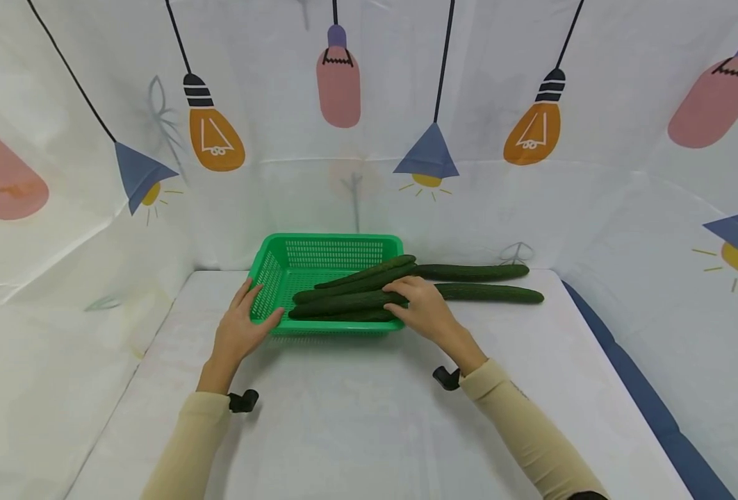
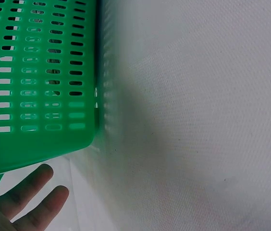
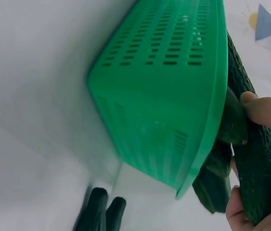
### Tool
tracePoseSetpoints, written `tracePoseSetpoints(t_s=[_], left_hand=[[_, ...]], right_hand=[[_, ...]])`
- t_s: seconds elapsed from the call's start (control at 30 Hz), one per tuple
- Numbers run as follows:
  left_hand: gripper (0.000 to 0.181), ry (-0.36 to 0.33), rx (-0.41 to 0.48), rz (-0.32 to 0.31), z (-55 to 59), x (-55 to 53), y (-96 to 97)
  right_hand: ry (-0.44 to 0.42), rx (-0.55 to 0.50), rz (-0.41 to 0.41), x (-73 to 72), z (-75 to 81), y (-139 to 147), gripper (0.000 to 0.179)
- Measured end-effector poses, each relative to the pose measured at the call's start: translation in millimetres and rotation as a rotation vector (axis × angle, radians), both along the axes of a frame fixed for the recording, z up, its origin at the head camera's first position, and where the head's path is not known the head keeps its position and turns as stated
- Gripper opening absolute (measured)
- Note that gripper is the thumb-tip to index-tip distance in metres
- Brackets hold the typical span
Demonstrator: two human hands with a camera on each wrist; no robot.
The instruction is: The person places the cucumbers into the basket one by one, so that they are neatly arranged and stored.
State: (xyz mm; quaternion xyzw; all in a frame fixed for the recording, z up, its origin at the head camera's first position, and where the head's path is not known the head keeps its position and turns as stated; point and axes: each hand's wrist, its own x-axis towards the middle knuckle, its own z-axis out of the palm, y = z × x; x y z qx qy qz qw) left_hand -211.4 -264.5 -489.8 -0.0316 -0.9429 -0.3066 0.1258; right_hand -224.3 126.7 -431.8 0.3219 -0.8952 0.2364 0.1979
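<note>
A green plastic basket [image 1: 338,327] with slotted walls holds several long dark cucumbers, some with ends leaning over its right side. My right hand [image 1: 428,309] grips one cucumber [image 1: 350,303] near its right end, over the basket's right rim. In the right wrist view, thumb and fingers wrap that cucumber [image 3: 253,168], with other cucumber ends beside it. My left hand [image 1: 242,332] is at the basket's front left corner, thumb by the front rim. The left wrist view shows two of its fingers [image 2: 32,187] extended beside the basket wall [image 2: 39,139], holding nothing.
Two more cucumbers, a rear one [image 1: 475,272] and a front one [image 1: 494,293], lie on the white-covered table [image 1: 356,417] right of the basket. Behind stands a white cloth backdrop [image 1: 394,201] printed with lamps. Dark blue material [image 1: 632,389] runs along the table's right edge.
</note>
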Motion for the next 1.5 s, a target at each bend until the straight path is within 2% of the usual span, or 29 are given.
tracePoseSetpoints(t_s=[0.2,0.57,0.7,0.97,1.07,1.3,1.5], left_hand=[[0.082,-0.008,-0.009,0.000,-1.1,-1.2,0.9],[0.082,0.014,-0.002,-0.001,-2.9,-1.6,-0.7],[0.083,0.010,0.002,-0.004,-2.4,-1.8,-1.3],[0.083,0.004,0.001,-0.006,-1.4,-1.7,-0.3],[0.083,-0.003,0.002,-0.001,-1.0,-1.5,-0.1],[0.083,-0.003,-0.001,-0.002,0.1,-2.7,0.8],[0.082,-0.004,-0.001,-0.001,0.0,-1.3,-0.6]], right_hand=[[0.029,0.030,0.012,0.7,-3.7,-10,0.033],[0.034,-0.019,0.076,0.5,-5.5,-23,0.027],[0.018,-0.022,0.050,0.2,-7.7,-22,0.027],[0.061,-0.003,0.011,0.4,-12.8,-19,0.028],[0.042,-0.027,0.026,-0.1,-14.8,-18,0.028],[-0.088,-0.151,0.053,0.7,-15.2,-12,0.027],[-0.122,-0.262,0.057,0.6,-12.4,1,0.027]])
